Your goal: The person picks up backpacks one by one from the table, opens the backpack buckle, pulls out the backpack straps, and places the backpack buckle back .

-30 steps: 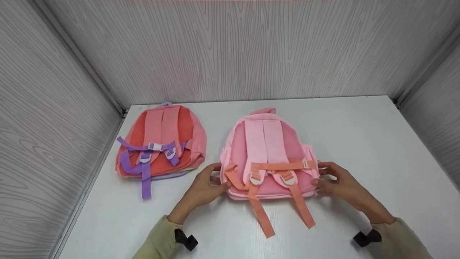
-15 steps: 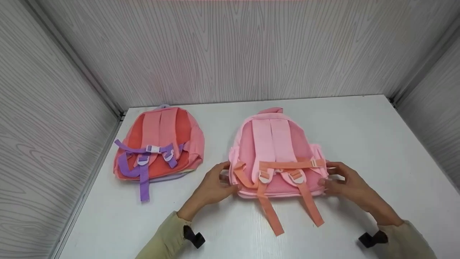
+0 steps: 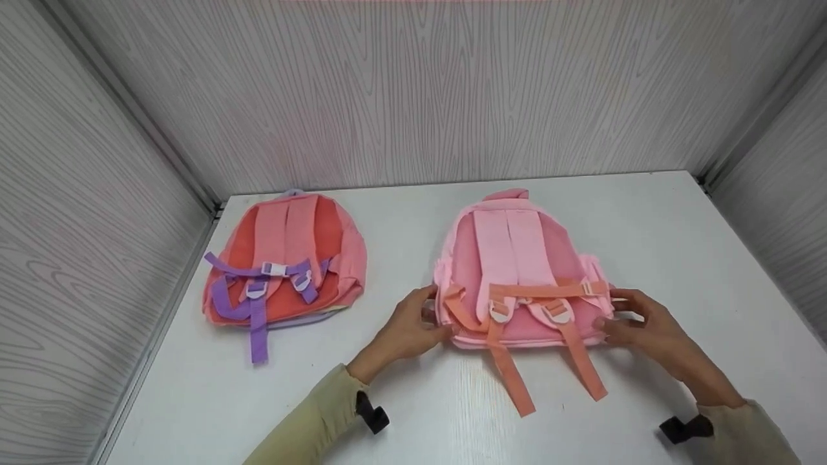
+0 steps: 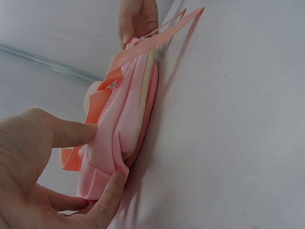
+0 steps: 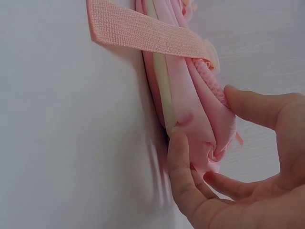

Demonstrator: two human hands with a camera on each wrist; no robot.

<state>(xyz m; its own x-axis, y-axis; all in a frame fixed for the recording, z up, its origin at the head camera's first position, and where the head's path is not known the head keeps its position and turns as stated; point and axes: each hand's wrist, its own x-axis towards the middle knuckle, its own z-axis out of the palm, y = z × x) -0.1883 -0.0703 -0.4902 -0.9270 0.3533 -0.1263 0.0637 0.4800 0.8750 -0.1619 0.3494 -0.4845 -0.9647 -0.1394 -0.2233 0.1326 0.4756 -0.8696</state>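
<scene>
A pink backpack (image 3: 513,245) lies strap side up on the white table, its orange straps (image 3: 510,378) trailing toward the front edge. The left hand (image 3: 413,326) grips its lower left side; in the left wrist view that hand (image 4: 52,167) has the thumb on the upper face and fingers along the side of the backpack (image 4: 114,138). At the lower right side the right hand (image 3: 652,329) grips it too. The right wrist view shows this hand (image 5: 252,157) with thumb and fingers around the corner of the backpack (image 5: 190,95).
A coral backpack (image 3: 329,239) with purple straps (image 3: 258,329) lies on the left part of the table (image 3: 194,400), apart from the pink one. Grey wood-grain panels (image 3: 413,90) stand behind the table and at both sides.
Both hands have moved to the right with the pink backpack between them, and it sits slightly farther back. In the view, the coral backpack has shifted only slightly.
</scene>
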